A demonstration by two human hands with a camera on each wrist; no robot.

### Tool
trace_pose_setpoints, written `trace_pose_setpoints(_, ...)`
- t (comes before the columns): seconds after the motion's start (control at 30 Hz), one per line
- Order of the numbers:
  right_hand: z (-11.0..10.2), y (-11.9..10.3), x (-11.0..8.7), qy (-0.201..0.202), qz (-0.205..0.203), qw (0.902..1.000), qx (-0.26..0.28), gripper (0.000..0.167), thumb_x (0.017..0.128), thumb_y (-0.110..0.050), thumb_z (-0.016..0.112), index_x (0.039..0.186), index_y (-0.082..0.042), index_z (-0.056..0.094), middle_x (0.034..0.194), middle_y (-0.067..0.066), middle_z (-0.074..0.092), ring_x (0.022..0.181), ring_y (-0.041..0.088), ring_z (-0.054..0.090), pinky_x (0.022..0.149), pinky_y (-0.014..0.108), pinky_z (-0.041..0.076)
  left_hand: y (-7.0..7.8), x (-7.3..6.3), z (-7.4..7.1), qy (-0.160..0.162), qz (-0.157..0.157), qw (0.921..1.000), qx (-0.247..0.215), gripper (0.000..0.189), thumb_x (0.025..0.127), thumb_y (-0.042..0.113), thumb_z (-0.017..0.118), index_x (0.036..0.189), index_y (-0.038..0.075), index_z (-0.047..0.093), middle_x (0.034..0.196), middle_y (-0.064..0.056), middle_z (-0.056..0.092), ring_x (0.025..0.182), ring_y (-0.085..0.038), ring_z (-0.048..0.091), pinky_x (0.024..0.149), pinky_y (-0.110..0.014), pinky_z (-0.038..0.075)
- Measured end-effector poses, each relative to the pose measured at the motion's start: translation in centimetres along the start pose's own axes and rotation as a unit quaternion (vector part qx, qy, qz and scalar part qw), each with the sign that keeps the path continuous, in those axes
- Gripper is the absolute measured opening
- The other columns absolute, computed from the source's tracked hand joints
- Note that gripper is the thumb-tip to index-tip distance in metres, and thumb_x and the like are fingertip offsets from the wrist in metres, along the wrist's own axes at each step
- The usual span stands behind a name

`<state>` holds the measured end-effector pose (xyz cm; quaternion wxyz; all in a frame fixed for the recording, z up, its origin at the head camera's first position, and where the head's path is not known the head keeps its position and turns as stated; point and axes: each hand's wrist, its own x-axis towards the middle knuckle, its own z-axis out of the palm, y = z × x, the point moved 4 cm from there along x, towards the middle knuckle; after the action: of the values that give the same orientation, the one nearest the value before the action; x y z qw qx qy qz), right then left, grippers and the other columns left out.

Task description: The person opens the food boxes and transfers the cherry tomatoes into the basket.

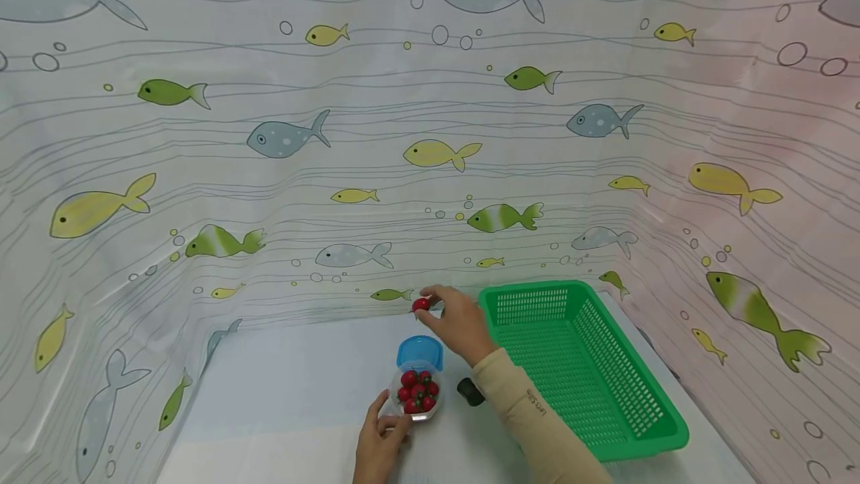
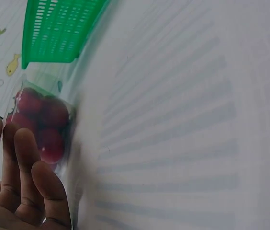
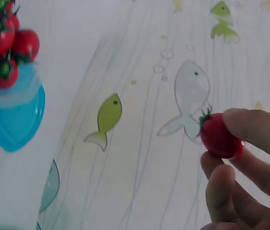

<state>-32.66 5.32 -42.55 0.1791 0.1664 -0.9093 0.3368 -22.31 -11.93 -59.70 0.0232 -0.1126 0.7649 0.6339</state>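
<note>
A small clear plastic container (image 1: 426, 417) of red cherry tomatoes (image 1: 418, 391) with green tops stands on the white table. My left hand (image 1: 381, 445) holds it at its near left side, thumb and fingers at the wall. In the left wrist view, the fingertips (image 2: 26, 143) overlap the container's side. Raised beyond the container, my right hand (image 1: 460, 322) pinches a single cherry tomato (image 3: 219, 136) between thumb and fingers. A blue lid (image 1: 419, 352) lies open at the container's far side.
A large green plastic basket (image 1: 628, 349) with slotted walls stands on the right. Beside the right forearm is a small black object (image 1: 470, 391). A sheet printed with fish surrounds the table (image 1: 282, 387) at the back and sides.
</note>
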Motion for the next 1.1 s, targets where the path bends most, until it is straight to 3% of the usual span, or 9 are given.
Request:
trace_pose_setpoints(0.27,-3.2,3.6,1.9,0.075,0.003,0.9968,0.026,0.033,0.091,-0.033,0.078,0.119,-0.018,0.073,0.103,-0.001,0.074,0.066,0.009,0.055,0.055,0.027,0.046,-0.3,0.2,0.0,0.003,-0.015,0.9999,-0.001,0.08,0.094,0.028,0.072,0.154,-0.001,0.029,0.089,-0.001,0.069,0.077,-0.018,0.067,0.068,-0.032,0.053)
trace_pose_setpoints(0.5,-5.5,7.9,2.4,0.126,0.032,0.9913,0.018,0.031,0.091,-0.033,0.078,0.114,-0.015,0.071,0.102,0.002,0.075,0.063,0.013,0.054,0.054,0.031,0.041,-0.1,-0.1,-0.1,0.0,-0.003,1.0,0.007,0.08,0.095,0.029,0.071,0.155,-0.002,0.028,0.091,-0.001,0.07,0.078,-0.02,0.068,0.068,-0.033,0.053)
trace_pose_setpoints(0.7,-6.1,11.7,1.7,0.106,0.076,0.9912,0.023,0.032,0.093,-0.036,0.074,0.114,-0.012,0.068,0.106,0.005,0.074,0.069,0.018,0.06,0.061,0.036,0.046,-0.3,-0.2,-0.2,-0.007,-0.003,1.0,0.0,0.08,0.096,0.03,0.071,0.155,-0.001,0.027,0.092,-0.002,0.07,0.079,-0.021,0.068,0.069,-0.034,0.052)
trace_pose_setpoints(0.9,-5.2,14.4,0.5,0.068,0.112,0.9912,-0.019,0.035,0.093,-0.039,0.073,0.11,-0.009,0.068,0.105,0.009,0.074,0.083,0.023,0.066,0.07,0.042,0.049,-0.5,-0.1,-0.3,-0.009,-0.005,0.9999,-0.005,0.079,0.095,0.028,0.071,0.155,-0.001,0.028,0.093,-0.003,0.071,0.079,-0.021,0.069,0.068,-0.033,0.052)
trace_pose_setpoints(1.1,-3.5,17.3,-0.9,0.031,0.142,0.9884,-0.045,0.035,0.092,-0.039,0.075,0.106,-0.008,0.068,0.1,0.009,0.073,0.077,0.023,0.066,0.062,0.04,0.049,-0.4,0.1,-0.4,-0.008,-0.006,0.9999,-0.01,0.081,0.095,0.029,0.072,0.155,-0.001,0.028,0.093,-0.004,0.071,0.078,-0.021,0.069,0.067,-0.033,0.051)
